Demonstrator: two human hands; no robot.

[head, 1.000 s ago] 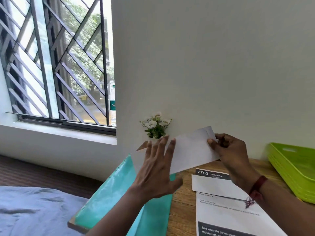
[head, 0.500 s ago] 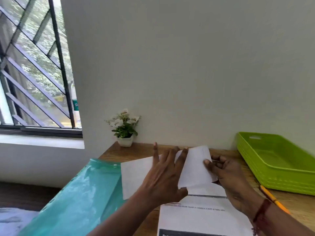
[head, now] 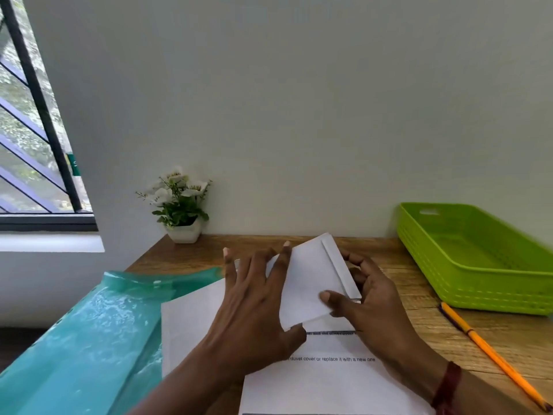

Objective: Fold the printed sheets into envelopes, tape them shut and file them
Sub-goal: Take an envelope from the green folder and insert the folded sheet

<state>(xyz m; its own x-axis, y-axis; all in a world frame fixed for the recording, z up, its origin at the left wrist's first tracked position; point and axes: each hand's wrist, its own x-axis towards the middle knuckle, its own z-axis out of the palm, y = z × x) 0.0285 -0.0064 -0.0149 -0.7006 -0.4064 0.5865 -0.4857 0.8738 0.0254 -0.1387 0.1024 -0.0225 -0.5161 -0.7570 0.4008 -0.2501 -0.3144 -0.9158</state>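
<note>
I see a folded white paper (head: 311,283) in the middle of the table (head: 389,253), held a little above the printed sheets. It is tilted, with one corner pointing up toward the wall. A narrow folded strip runs along its right edge.

The left hand (head: 254,307) lies flat on the left part of the folded paper. Its fingers are spread wide and straight, and it presses down on the paper but does not curl around it. The right hand (head: 368,304) holds the right side of the paper. Its thumb sits on top near the lower edge and its fingers are tucked behind the folded strip, so it pinches the paper. A dark red band (head: 447,387) is on the right wrist.

Under the hands lies a printed sheet (head: 329,381) with lines of black words. Another white sheet (head: 191,324) lies just to the left of it, partly under the left arm. Next to that, at the left edge of the table, is a shiny teal plastic folder (head: 89,348).

A small white pot with white flowers (head: 181,205) stands at the back left corner of the table, by the wall. A green tray (head: 478,259) sits on the right side. An orange pencil (head: 490,354) lies in front of the tray, near the right arm.
</note>
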